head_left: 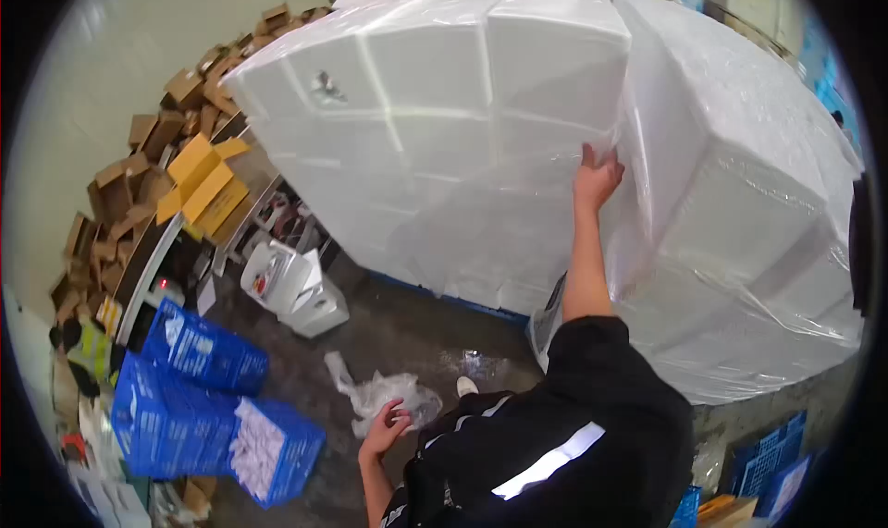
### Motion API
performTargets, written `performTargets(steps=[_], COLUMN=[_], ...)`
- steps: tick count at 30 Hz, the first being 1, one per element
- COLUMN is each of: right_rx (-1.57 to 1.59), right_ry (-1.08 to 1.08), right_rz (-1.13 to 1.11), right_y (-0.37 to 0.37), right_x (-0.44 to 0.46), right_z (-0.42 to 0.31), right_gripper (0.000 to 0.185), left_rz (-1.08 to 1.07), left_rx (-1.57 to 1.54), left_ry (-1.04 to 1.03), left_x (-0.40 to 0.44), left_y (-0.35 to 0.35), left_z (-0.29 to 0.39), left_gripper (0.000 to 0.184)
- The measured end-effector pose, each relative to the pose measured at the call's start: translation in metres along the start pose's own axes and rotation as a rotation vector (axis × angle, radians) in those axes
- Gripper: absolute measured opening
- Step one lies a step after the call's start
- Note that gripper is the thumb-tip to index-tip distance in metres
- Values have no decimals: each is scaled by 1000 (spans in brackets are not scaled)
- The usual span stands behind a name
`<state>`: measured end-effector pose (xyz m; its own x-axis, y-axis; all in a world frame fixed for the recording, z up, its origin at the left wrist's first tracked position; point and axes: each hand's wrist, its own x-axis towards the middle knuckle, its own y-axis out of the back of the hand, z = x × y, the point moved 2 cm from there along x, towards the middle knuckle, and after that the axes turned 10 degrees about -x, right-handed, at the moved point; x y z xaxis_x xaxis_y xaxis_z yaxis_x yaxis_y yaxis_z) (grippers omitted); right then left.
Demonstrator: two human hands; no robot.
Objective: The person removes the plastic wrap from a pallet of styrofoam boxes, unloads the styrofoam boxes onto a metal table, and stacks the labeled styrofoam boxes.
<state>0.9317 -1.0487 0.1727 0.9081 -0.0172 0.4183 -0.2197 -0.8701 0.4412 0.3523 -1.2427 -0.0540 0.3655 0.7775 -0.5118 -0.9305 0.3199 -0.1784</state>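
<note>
My right hand (pixel 599 178) is raised against a tall stack of white foam boxes (pixel 435 84) wrapped in clear stretch film (pixel 499 214). Its fingers are bent at the film near the stack's right edge and appear to grip it; the exact hold is hard to see. Beside that edge stands a second wrapped white stack (pixel 758 195), with a narrow gap between the two. Low on the left, my left hand (pixel 385 428) hangs open with loosely curled fingers, holding nothing. It is nearest to a crumpled heap of clear plastic (pixel 388 397) on the floor.
Blue crates (pixel 176 417) stand at lower left, one filled with white packs (pixel 257 449). A white foam box (pixel 310 301) and an open yellow carton (pixel 208 190) are nearby. Cardboard boxes (pixel 120 190) pile along the wall. A person in a yellow vest (pixel 92 352) is at far left.
</note>
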Motion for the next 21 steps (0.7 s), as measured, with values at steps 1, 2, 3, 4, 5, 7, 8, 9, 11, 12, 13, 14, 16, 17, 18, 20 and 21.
performTargets(steps=[1, 2, 3, 4, 5, 7, 8, 9, 11, 12, 13, 14, 16, 17, 18, 20, 21], right_rx=[60, 104, 138, 95, 57, 7, 4, -3, -208, -326, -442, -489, -596, -663, -665, -1293, -1245], right_ry=[125, 237, 349, 325, 292, 228, 133, 37, -70, -121, -172, -41, -86, -274, -247, 209, -35], right_rz=[11, 11, 11, 24, 60, 151, 136, 111, -131, -243, -361, -294, -339, -449, -434, -481, -384], right_y=[-8, -10, -11, -10, -10, -18, -18, -13, -6, 0, 10, 21, 75, 110, 129, 218, 259], right_x=[7, 4, 1, -5, -15, -32, -48, -82, -165, -210, -257, -301, -356, -377, -413, -410, -399], right_z=[6, 24, 42, 58, 71, 90, 112, 142, 190, 210, 231, 274, 333, 348, 432, 433, 427], right_gripper=[50, 41, 32, 32, 27, 21, 20, 19, 20, 19, 19, 17, 16, 15, 16, 13, 13], left_rz=[-25, -106, -196, -292, -320, -468, -534, -597, -704, -694, -729, -649, -447, -457, -467, -524, -526], left_rx=[21, 111, 197, 274, 291, 371, 456, 536, 616, 650, 716, 805, 1226, 1316, 1399, 1379, 1358], left_ry=[4, -5, -7, -6, 27, 41, 15, 1, -114, -109, -217, -220, -751, -598, -442, -422, -388], left_x=[25, 42, 61, 75, 86, 120, 143, 157, 186, 199, 215, 218, 246, 258, 269, 323, 349], left_y=[7, 14, 18, 15, 14, 6, 4, -2, -27, -39, -53, -74, -94, -105, -111, -85, -71], left_z=[18, 36, 53, 69, 82, 123, 135, 146, 170, 176, 181, 196, 197, 198, 201, 153, 130], left_gripper=[58, 56, 55, 54, 54, 58, 60, 62, 66, 70, 77, 87, 94, 98, 103, 105, 105])
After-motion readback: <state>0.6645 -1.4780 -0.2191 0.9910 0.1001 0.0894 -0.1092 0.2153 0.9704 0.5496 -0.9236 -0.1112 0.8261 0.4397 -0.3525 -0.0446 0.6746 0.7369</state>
